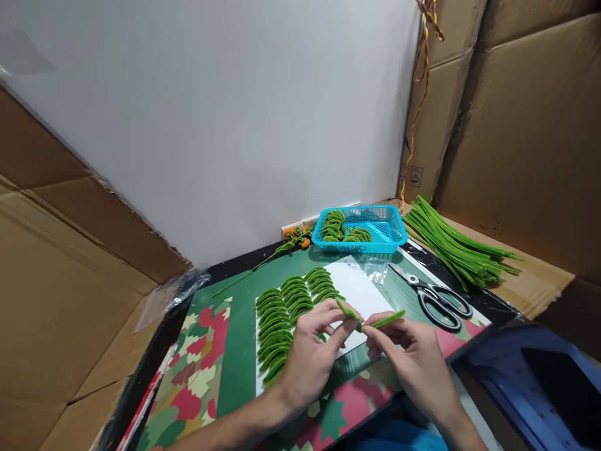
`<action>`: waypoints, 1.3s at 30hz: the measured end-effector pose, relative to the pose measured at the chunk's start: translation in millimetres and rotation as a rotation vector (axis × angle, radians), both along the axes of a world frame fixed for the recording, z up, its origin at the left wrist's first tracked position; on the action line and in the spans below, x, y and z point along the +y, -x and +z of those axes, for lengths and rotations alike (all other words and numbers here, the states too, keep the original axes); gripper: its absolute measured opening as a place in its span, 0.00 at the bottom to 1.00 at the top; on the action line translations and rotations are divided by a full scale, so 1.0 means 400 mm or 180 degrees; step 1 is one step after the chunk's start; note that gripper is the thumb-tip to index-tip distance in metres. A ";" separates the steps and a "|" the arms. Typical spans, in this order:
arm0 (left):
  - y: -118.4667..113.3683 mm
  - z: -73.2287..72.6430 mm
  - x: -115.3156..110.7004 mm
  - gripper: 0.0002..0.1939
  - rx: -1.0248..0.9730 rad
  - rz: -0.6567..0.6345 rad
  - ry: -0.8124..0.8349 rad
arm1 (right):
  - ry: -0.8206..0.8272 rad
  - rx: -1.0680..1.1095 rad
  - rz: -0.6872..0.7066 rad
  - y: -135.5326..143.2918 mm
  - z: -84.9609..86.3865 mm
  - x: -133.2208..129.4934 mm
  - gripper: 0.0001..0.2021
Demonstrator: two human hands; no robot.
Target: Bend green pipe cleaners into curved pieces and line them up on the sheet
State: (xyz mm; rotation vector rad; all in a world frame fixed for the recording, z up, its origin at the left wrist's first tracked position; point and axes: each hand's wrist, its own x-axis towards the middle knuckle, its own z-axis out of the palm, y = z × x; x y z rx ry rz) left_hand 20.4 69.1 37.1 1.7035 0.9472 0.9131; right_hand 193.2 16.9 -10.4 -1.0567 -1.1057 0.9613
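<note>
A fuzzy green stem piece (pixel 387 319) is pinched between the fingertips of both hands, above the white sheet (pixel 361 285). My left hand (pixel 319 344) holds its bent end, where a short part sticks up. My right hand (pixel 408 354) grips it close by, with the straight part lying over the fingers. Rows of curved green pieces (pixel 273 322) lie on the white sheet, left of and behind my left hand. The place where the fingertips meet is partly hidden.
A blue basket (pixel 387 245) holds more curved green pieces. Scissors (pixel 434 295) lie at the right, before a bundle of long green stems (pixel 455 247). An orange-flowered stem (pixel 286 243) lies at the back. Cardboard walls (pixel 530 125) stand on both sides.
</note>
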 end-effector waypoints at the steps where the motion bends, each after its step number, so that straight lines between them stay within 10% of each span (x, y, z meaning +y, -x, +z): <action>1: -0.005 -0.012 -0.006 0.16 -0.0183 0.0140 0.0132 | -0.0070 -0.0033 -0.0126 -0.003 0.002 -0.001 0.11; 11: -0.039 -0.108 -0.080 0.21 -0.0901 0.0363 0.1077 | -0.0336 -0.0754 -0.0562 -0.003 0.000 -0.003 0.05; 39: -0.020 -0.135 -0.104 0.23 -0.0590 -0.0182 0.1368 | -0.0439 -0.1093 0.0194 -0.040 0.006 -0.026 0.06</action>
